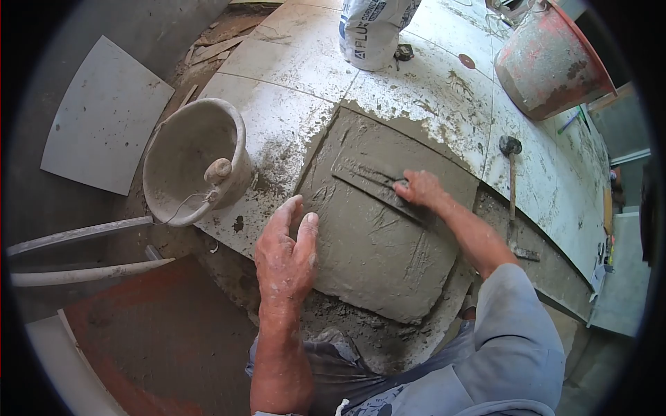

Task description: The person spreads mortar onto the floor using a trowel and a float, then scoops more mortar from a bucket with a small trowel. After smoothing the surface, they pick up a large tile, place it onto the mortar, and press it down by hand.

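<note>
My right hand (420, 188) is closed around the handle of a flat plastering trowel (361, 179). The trowel's long blade rests on a bed of wet grey mortar (378, 243), which shows streaks and ridges in its surface. Over the near left edge of the mortar, my left hand (284, 256) is raised with thumb and fingers apart and nothing in it. To the left of that hand stands a mortar-caked bucket (239, 149) with a wire handle and a round grip.
Large pale tiles (277, 90) lie beyond the mortar. On them are a white bag (371, 41), a tilted red tub (548, 62) and a mallet (512, 173). A cut tile (104, 118) leans at the left, and a reddish-brown panel (152, 340) lies at the lower left.
</note>
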`<state>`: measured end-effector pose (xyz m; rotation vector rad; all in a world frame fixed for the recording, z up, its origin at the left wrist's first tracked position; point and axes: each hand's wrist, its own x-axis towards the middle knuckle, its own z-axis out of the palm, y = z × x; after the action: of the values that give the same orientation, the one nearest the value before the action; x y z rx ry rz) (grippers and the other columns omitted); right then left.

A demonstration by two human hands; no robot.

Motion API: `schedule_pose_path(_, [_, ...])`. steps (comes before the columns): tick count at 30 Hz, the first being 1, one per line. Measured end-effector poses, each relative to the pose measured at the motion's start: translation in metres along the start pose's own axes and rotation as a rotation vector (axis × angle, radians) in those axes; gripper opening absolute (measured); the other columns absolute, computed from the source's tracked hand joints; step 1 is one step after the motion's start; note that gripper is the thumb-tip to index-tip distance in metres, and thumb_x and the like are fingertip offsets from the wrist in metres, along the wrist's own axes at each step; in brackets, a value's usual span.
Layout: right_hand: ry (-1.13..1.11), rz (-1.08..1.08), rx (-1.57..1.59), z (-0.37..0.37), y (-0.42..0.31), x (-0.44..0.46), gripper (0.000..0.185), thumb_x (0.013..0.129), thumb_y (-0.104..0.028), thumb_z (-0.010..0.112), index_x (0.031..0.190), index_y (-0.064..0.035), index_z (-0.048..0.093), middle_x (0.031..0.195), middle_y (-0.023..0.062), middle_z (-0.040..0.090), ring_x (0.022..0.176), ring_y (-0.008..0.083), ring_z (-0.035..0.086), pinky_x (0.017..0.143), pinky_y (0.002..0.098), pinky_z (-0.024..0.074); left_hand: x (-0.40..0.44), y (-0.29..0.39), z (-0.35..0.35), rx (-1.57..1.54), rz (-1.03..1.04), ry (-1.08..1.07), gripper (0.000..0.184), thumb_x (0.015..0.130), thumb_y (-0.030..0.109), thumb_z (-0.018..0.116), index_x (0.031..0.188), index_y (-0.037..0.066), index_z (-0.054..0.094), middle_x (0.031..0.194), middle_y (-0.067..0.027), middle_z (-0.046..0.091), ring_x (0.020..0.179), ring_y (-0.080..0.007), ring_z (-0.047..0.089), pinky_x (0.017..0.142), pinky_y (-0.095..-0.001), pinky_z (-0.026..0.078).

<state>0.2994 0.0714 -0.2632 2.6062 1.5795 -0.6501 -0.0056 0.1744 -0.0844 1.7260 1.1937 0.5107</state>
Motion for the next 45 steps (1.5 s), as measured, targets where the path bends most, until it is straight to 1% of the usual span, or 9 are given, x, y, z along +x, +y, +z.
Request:
schedule_pose_path(4, [-0.037,0.06,0.098,-0.001,-0.005,-0.008,0.052,0.084,-0.051,0.054,0.101,-0.002,0.061,0.095,0.024,0.066,0.093,0.0419,0.062,0.082,0.0491,0.0489,0.001,0.0,0.004,0.009,0.01,-0.016,0.039,0.089,0.021,0.059,0.12,-0.002,0.057,0.114,-0.0228,0.062,0.109,-0.0334,0.06,0.095,-0.0389,0.045])
schedule_pose_path(9, [0.137,0.276,0.177,0.006,-0.004,0.02,0.051,0.084,-0.049,0.055,0.105,-0.003,0.06,0.099,0.0243,0.065,0.097,0.0409,0.062,0.085,0.0494,0.0488,-0.001,0.004,0.006,0.029,0.011,-0.025,0.039,0.089,0.021,0.059,0.12,-0.002,0.057,0.114,-0.0225,0.062,0.109,-0.0337,0.06,0.094,-0.0392,0.045])
schedule_pose_path(16, [-0.103,0.017,0.05,0.01,-0.036,-0.012,0.052,0.086,-0.052,0.052,0.104,-0.0029,0.059,0.093,0.025,0.065,0.093,0.0412,0.063,0.082,0.0507,0.0491,-0.004,0.006,0.001,0.016,-0.005,-0.021,0.039,0.089,0.021,0.059,0.12,-0.002,0.056,0.114,-0.0229,0.062,0.109,-0.0341,0.06,0.093,-0.0394,0.045])
schedule_pose_path(20, [-0.141,-0.008,0.146,-0.001,-0.029,0.008,0.05,0.086,-0.051,0.052,0.094,-0.0038,0.064,0.087,0.0222,0.066,0.088,0.0407,0.063,0.078,0.0496,0.0502,-0.009,0.004,-0.003,0.044,0.003,-0.015,0.039,0.089,0.021,0.059,0.12,-0.002,0.056,0.115,-0.0226,0.062,0.108,-0.0337,0.06,0.093,-0.0393,0.046])
schedule_pose_path(24, [0.349,-0.001,0.196,0.015,-0.008,0.085,0.029,0.089,-0.037,0.056,0.101,-0.0142,0.068,0.098,0.0187,0.062,0.097,0.0348,0.062,0.083,0.046,0.0505,-0.019,0.0,-0.013,0.087,0.015,-0.002,0.038,0.089,0.017,0.059,0.121,-0.003,0.056,0.115,-0.0207,0.062,0.107,-0.0273,0.06,0.092,-0.0355,0.046])
schedule_pose_path(30, [0.29,0.137,0.066,0.015,-0.042,0.147,0.023,0.09,-0.028,0.055,0.11,-0.0232,0.065,0.116,0.0131,0.055,0.107,0.0297,0.059,0.087,0.0428,0.0514,-0.037,-0.003,-0.028,0.108,-0.03,0.038,0.037,0.09,0.013,0.059,0.123,-0.003,0.054,0.115,-0.0184,0.062,0.106,-0.0215,0.059,0.092,-0.0317,0.045])
schedule_pose_path(35, [0.239,0.118,-0.016,0.011,-0.045,0.166,0.023,0.09,-0.024,0.055,0.11,-0.0207,0.064,0.116,0.0129,0.054,0.107,0.03,0.059,0.086,0.042,0.0519,-0.042,-0.004,-0.037,0.111,-0.089,0.043,0.037,0.09,0.01,0.059,0.123,-0.005,0.054,0.115,-0.0187,0.061,0.108,-0.0219,0.058,0.095,-0.0323,0.044])
schedule_pose_path(37, [0.229,0.109,-0.045,0.013,-0.042,0.164,0.022,0.089,-0.024,0.056,0.109,-0.0189,0.064,0.117,0.0129,0.053,0.107,0.0301,0.059,0.086,0.0416,0.052,-0.039,-0.003,-0.037,0.132,-0.053,0.081,0.036,0.087,0.013,0.061,0.117,-0.005,0.057,0.11,-0.0225,0.063,0.105,-0.0319,0.062,0.093,-0.0377,0.046])
schedule_pose_path(45, [0.315,0.057,0.023,0.013,-0.046,0.161,0.024,0.088,-0.025,0.059,0.107,-0.0109,0.061,0.113,0.0131,0.053,0.106,0.0307,0.059,0.086,0.0407,0.0519,-0.033,-0.006,-0.036,0.104,-0.097,0.006,0.038,0.09,0.009,0.06,0.124,-0.006,0.053,0.119,-0.0204,0.059,0.112,-0.0239,0.056,0.097,-0.0336,0.043])
